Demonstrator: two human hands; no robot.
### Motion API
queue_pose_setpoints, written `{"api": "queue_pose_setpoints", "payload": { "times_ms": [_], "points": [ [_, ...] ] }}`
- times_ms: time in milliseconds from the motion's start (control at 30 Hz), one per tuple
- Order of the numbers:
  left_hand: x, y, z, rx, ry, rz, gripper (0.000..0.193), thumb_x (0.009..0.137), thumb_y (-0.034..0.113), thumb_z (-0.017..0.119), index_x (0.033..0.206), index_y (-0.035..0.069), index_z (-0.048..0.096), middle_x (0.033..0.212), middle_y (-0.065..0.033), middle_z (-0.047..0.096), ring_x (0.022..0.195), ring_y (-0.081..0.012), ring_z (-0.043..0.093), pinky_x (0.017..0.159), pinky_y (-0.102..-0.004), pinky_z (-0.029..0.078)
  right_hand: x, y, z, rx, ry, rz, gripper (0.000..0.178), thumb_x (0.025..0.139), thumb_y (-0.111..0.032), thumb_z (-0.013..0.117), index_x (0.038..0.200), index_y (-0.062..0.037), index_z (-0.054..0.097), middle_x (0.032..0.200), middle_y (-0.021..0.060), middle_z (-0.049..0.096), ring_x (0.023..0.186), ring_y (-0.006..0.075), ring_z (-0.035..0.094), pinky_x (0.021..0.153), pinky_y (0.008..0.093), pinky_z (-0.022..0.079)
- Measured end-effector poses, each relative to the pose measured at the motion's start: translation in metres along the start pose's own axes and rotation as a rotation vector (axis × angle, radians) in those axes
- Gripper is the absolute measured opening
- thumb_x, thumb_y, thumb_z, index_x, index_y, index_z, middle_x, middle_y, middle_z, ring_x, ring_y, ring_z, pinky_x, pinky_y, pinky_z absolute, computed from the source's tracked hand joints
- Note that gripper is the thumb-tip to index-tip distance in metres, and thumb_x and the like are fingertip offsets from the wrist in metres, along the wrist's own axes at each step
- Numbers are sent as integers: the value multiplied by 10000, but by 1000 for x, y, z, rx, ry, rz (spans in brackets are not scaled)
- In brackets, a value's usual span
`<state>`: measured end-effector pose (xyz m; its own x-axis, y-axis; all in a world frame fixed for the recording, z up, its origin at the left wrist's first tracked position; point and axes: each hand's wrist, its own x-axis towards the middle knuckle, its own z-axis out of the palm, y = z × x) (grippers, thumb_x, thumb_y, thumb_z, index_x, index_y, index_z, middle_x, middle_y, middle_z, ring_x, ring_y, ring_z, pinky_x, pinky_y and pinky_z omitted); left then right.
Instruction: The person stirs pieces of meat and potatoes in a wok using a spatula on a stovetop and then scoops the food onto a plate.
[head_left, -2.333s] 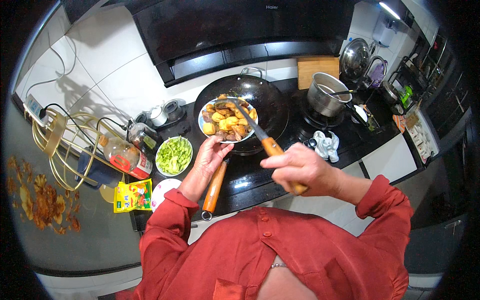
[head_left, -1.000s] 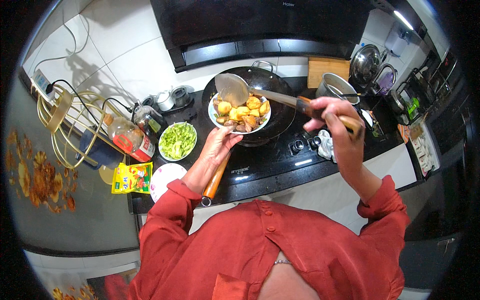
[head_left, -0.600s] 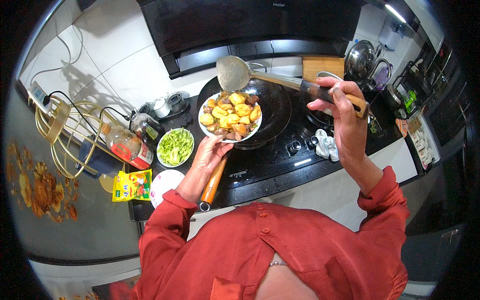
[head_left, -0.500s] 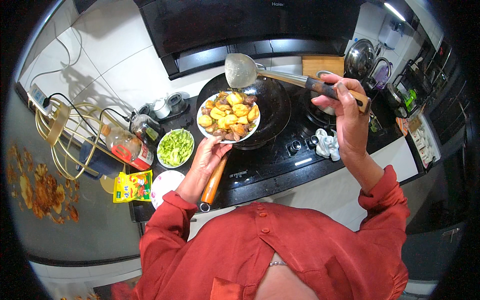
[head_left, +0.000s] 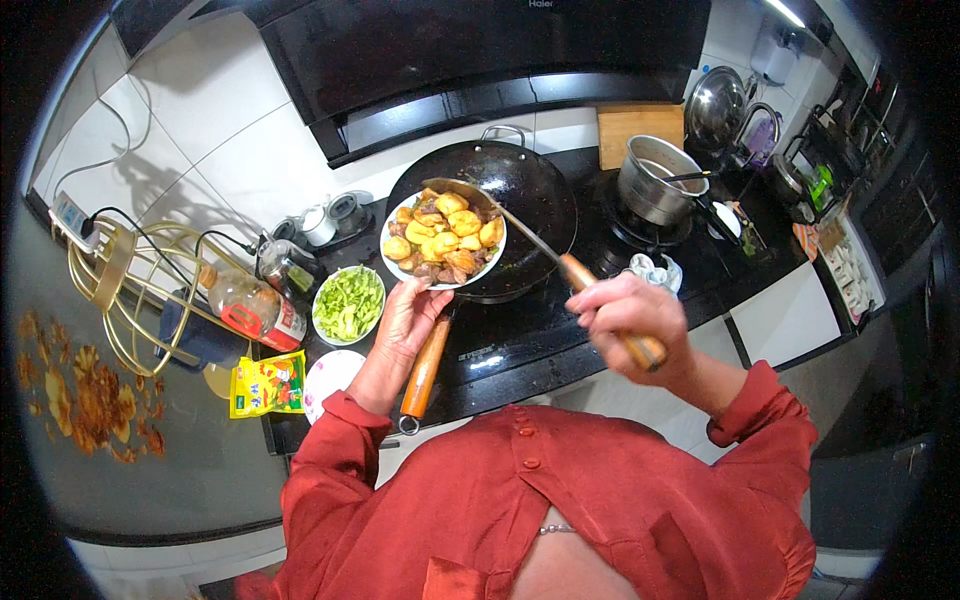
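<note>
My left hand [head_left: 410, 318] holds a white plate [head_left: 444, 243] heaped with golden potato chunks and darker pieces, just above the near rim of a black wok [head_left: 510, 195]. My right hand [head_left: 632, 318] grips the wooden handle of a metal spatula [head_left: 520, 228], whose blade rests on the far edge of the food on the plate. The wok's orange wooden handle [head_left: 425, 365] points toward me, under my left wrist.
Left of the stove sit a bowl of chopped greens [head_left: 348, 304], a small white dish [head_left: 330, 372], a yellow packet [head_left: 266, 384], an oil bottle [head_left: 255, 305] and a gold wire rack [head_left: 130, 300]. A steel pot [head_left: 655, 180], a lid [head_left: 715, 108] and a wooden board [head_left: 640, 130] are at the right.
My right hand came down and toward me, bringing the spatula from raised over the wok's far side onto the food on the plate. The plate stayed in my left hand.
</note>
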<state>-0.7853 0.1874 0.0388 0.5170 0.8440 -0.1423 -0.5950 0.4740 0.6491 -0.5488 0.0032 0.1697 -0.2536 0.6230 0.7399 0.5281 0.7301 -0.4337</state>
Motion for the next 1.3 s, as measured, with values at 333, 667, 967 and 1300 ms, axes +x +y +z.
{"api": "queue_pose_setpoints", "payload": {
  "times_ms": [333,667,967,1300],
  "points": [
    [-14,6,-18,8,18,48,284,762,71,582,1035,38,514,982,-88,591,866,-215,588,714,-324,533,37,15,-14,289,419,239,47,829,-55,510,811,-21,536,965,125,592,712,115,606,647,229,502],
    [-78,9,-38,70,182,114,392,744,60,556,1122,21,458,1071,-87,539,931,-203,561,688,-312,536,68,162,5,147,267,395,109,850,-106,528,883,-21,587,856,52,581,699,93,551,583,214,488],
    [-101,4,-40,58,248,155,436,736,64,566,1150,16,436,1097,-96,525,933,-212,556,678,-319,532,92,141,74,-27,-280,65,107,720,-112,603,785,-60,534,806,95,589,758,269,591,664,330,468],
    [-108,3,-36,68,198,157,459,744,71,565,1175,19,415,1124,-96,505,969,-213,541,705,-319,529,97,181,-28,16,291,756,242,790,-277,550,829,-43,595,776,60,632,464,77,549,407,180,406]
  ]
}}
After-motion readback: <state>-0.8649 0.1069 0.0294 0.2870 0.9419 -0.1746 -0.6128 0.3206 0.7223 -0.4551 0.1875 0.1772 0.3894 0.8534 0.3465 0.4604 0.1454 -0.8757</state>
